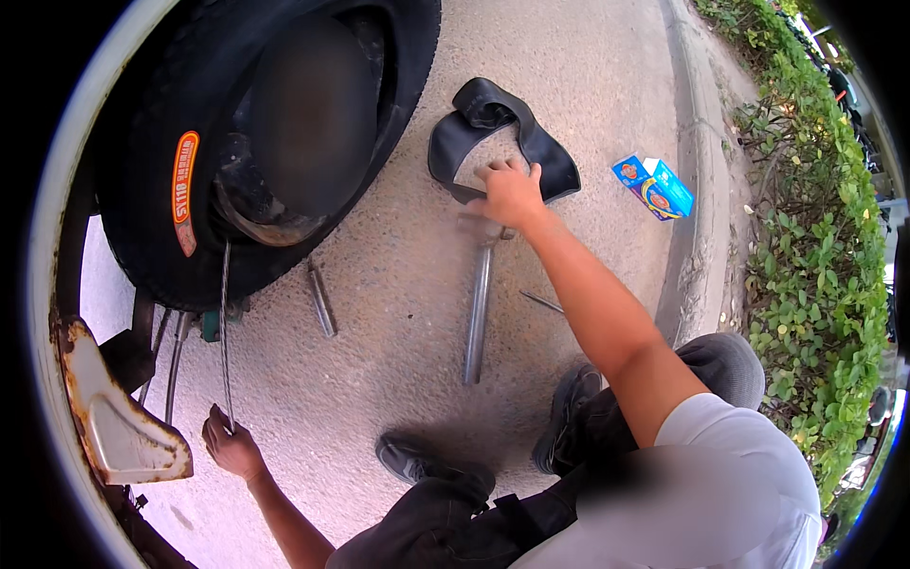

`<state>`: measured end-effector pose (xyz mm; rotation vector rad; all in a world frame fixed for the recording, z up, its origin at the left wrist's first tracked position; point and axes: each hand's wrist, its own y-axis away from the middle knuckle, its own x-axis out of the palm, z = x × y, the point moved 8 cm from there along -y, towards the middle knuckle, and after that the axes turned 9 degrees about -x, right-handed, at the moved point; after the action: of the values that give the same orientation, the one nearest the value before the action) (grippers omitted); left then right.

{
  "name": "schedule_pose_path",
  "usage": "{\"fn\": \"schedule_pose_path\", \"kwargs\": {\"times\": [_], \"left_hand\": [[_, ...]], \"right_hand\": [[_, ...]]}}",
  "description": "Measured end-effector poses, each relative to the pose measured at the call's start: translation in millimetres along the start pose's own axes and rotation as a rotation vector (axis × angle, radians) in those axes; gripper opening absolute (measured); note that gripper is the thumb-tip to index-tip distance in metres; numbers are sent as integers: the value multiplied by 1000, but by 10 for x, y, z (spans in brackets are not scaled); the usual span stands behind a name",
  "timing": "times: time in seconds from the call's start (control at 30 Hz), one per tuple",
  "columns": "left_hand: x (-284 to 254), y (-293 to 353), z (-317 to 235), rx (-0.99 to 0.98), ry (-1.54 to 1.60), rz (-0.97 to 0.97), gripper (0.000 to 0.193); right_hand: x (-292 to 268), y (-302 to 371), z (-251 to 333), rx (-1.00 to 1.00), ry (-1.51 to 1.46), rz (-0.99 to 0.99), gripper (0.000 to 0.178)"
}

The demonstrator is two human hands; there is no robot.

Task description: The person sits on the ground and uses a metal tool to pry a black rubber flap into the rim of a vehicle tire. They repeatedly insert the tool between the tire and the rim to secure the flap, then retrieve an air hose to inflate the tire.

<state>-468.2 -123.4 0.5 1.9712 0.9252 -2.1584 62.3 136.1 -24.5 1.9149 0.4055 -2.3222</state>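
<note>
My left hand (233,448) is closed around the lower end of a long, thin metal pry bar (226,332). The bar's upper end goes in at the inner edge of a large black tire (152,204) at the upper left. On the right, my right hand (512,197) reaches over the near edge of a black rubber tire flap (550,156), fingers apart. Whether it touches the flap is unclear. Just below that hand lies a hammer with a metal pipe handle (479,318); its head is blurred and partly covered.
A short metal pipe (322,302) lies beside the tire, and a thin pointed rod (542,302) under my right forearm. A blue box (654,188) sits near the curb (701,161), with a hedge (815,247) beyond. A rusty white panel (123,427) juts out at left.
</note>
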Motion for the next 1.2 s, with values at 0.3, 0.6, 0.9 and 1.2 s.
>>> {"fn": "schedule_pose_path", "kwargs": {"times": [0.3, 0.6, 0.9, 1.2], "left_hand": [[-33, 38, 71, -35, -43, 10, 24], [53, 95, 50, -71, -2, 0, 27], [-87, 90, 160, -55, -16, -62, 23], [-20, 100, -37, -62, 57, -66, 32]], "right_hand": [[-2618, -876, -768, 55, -559, -492, 27], [-3519, -849, -406, -72, -694, -514, 21], [-2178, -290, 1333, -267, -570, -317, 21], [1092, 1343, 2540, -258, -530, 180, 42]]}}
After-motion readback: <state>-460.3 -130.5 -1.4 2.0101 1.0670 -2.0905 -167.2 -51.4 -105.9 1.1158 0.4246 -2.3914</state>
